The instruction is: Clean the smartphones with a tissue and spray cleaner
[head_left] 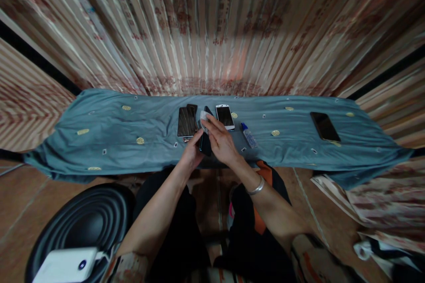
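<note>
A dark smartphone (205, 146) stands tilted above the near middle of the covered table, and my left hand (191, 152) is closed around its lower left side. My right hand (224, 141) presses a small whitish cloth (203, 117) against the phone, fingers together; part of the cloth is hidden under them. Just left of my hands lie dark phones (186, 122), overlapping one another. Beyond my right hand rests a white-framed phone (225, 116) with a dark screen. Close by on the right lies a clear bottle (250, 137) with a blue cap.
A wrinkled teal cloth (159, 150) with yellow prints covers the long table. Another black phone (325, 126) lies far right. Pleated patterned curtains (206, 31) hang behind. At lower left, a white power bank (68, 265) with a cable sits on a round black stool (89, 225).
</note>
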A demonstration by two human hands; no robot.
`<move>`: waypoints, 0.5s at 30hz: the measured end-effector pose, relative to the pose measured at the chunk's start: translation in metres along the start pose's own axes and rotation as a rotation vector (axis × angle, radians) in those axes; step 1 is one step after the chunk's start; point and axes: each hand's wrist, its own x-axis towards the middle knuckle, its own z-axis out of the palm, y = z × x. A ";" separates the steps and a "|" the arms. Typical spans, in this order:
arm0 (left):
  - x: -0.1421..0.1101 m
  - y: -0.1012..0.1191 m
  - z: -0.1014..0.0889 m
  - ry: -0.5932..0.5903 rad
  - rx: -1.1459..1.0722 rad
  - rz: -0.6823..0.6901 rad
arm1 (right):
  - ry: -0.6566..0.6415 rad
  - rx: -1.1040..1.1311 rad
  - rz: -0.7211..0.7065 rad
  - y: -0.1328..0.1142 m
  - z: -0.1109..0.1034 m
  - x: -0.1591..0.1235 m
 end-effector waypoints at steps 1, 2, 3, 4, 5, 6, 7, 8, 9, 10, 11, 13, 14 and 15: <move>0.000 0.001 0.000 0.009 -0.008 0.013 | -0.002 0.004 -0.012 -0.001 0.001 -0.001; 0.001 0.001 -0.001 0.017 -0.016 0.021 | -0.005 0.010 -0.022 -0.002 0.002 -0.001; 0.001 0.001 -0.001 0.024 -0.023 0.026 | -0.009 0.017 -0.027 -0.003 0.002 -0.001; 0.001 0.001 -0.001 0.027 -0.029 0.030 | -0.012 0.022 -0.028 -0.003 0.003 -0.002; 0.001 0.001 -0.001 0.027 -0.031 0.032 | -0.012 0.026 -0.025 -0.002 0.003 -0.002; 0.001 0.001 -0.001 0.028 -0.029 0.030 | -0.010 0.028 -0.021 -0.001 0.002 -0.002; 0.000 0.000 0.000 0.026 -0.022 0.023 | -0.006 0.027 -0.016 0.000 0.002 -0.001; 0.000 -0.001 0.000 0.023 -0.010 0.015 | -0.001 0.024 -0.010 0.001 0.001 -0.001; -0.001 -0.002 0.001 0.018 0.004 0.003 | 0.005 0.019 -0.004 0.003 0.000 0.000; -0.002 -0.003 0.001 0.011 0.017 -0.009 | 0.012 0.012 0.003 0.005 -0.001 0.001; -0.002 -0.005 0.002 0.002 0.029 -0.020 | 0.019 0.004 0.013 0.007 -0.002 0.002; -0.004 -0.006 0.003 -0.028 0.054 -0.047 | 0.034 -0.014 0.039 0.011 -0.005 0.004; -0.005 -0.007 0.003 -0.040 0.065 -0.063 | 0.040 -0.022 0.051 0.013 -0.006 0.004; -0.006 -0.008 0.003 -0.053 0.077 -0.080 | 0.045 -0.029 0.062 0.015 -0.008 0.005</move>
